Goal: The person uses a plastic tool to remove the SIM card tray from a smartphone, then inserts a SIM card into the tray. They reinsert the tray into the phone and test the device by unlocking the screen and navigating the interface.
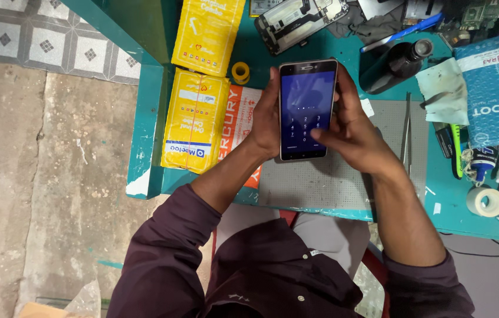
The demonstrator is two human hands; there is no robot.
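Left of the fingers, two yellow pouches (197, 115) lie on the teal counter (143, 147), and an orange packet (239, 118) pokes out from under the left hand. A small yellow spool (240, 72) sits just above that hand's fingertips.

The left hand (268, 121) is wrapped around the phone (306, 109), its fingers closed along the left edge, holding it upright above the grey mat (332, 176). The screen is lit and shows a blue keypad. The right hand (349, 129) cups the phone's right edge, its fingers curled behind and its thumb (320, 136) lying across the lower rows of the keypad, touching or nearly touching the glass.

Beyond the fingers, an opened phone (299, 20) lies on the counter with its insides showing. Right of the right hand, tweezers (405, 135) rest on the mat, a dark bottle (402, 59) lies tilted, and farther right are a cloth (444, 88), a blue pouch (497, 88) and a tape roll (485, 201).

By the look of it, the step in hand is keying on the lock screen. The next press calls for a steady left-hand grip and a light, well-aimed thumb, since the keys sit close together.
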